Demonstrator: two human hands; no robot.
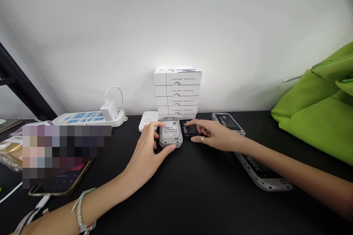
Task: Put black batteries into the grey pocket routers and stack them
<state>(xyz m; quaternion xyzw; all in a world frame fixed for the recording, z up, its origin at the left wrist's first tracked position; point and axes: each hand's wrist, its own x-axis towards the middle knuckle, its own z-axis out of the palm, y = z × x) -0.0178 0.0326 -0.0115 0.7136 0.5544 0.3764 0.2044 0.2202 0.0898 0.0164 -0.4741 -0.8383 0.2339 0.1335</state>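
My left hand (150,143) spans a small grey device (171,136), its fingers at the left edge and its thumb at the lower right corner. The device lies with its open back up, showing a printed label and a QR code. Just to the right is a black battery (190,130) marked 3000. My right hand (213,133), wearing a ring, is closed on this battery, with the index finger over its top and the thumb by its lower edge. Part of the battery is hidden under the fingers.
Stacked white boxes (182,90) stand against the wall, beside a white device (149,120). Two similar open devices, one farther back (228,123) and one nearer (263,172), lie right. A power strip (117,119), phone (63,183) and green bag (317,110) flank the black table.
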